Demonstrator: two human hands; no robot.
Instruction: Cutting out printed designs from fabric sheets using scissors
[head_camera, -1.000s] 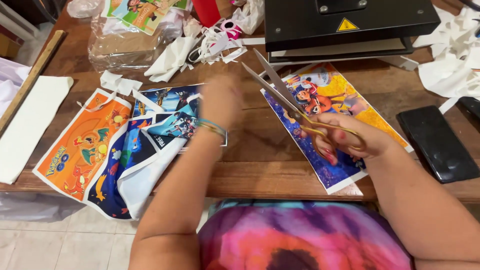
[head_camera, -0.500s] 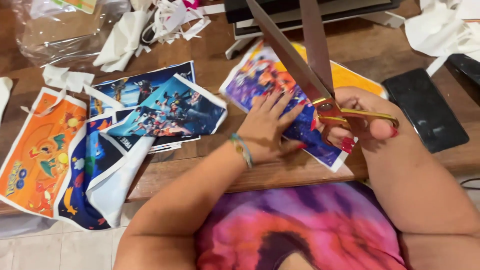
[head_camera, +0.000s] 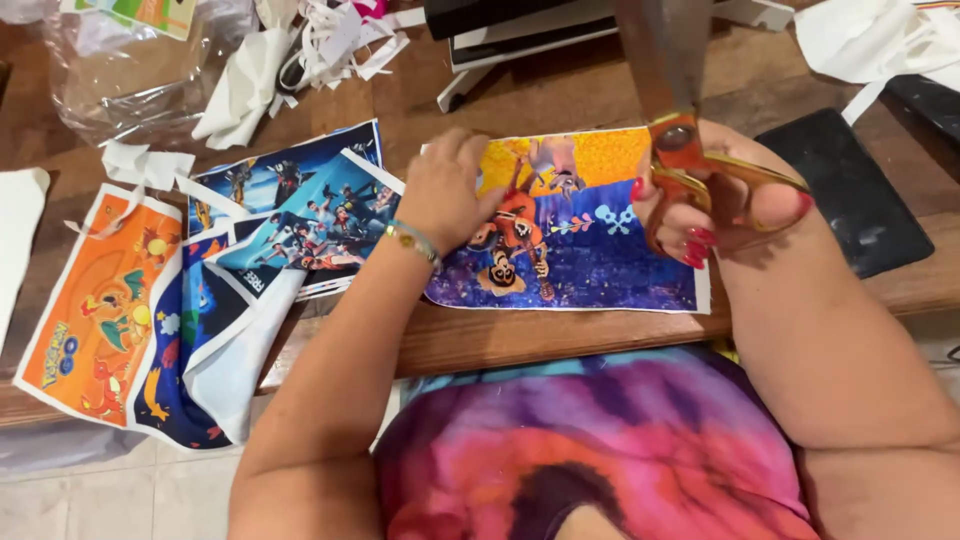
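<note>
A clear plastic bag (head_camera: 110, 75) lies crumpled at the table's (head_camera: 560, 335) far left corner, white paper scraps (head_camera: 290, 55) beside it. Overlapping orange and blue prints (head_camera: 190, 290) spread at the left. A purple and yellow print (head_camera: 575, 225) lies flat near the front edge. The left hand (head_camera: 450, 190) presses on it, fingers curled. The right hand (head_camera: 725, 200) grips gold-handled scissors (head_camera: 690, 120), blades pointing away, closed together.

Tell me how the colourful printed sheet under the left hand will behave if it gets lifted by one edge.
The printed sheet lies thin and flat on the wooden table, so it probably droops when lifted. The left hand presses it, suggesting it slides easily. It looks light; the sheets nearby sag over the table edge.
</note>
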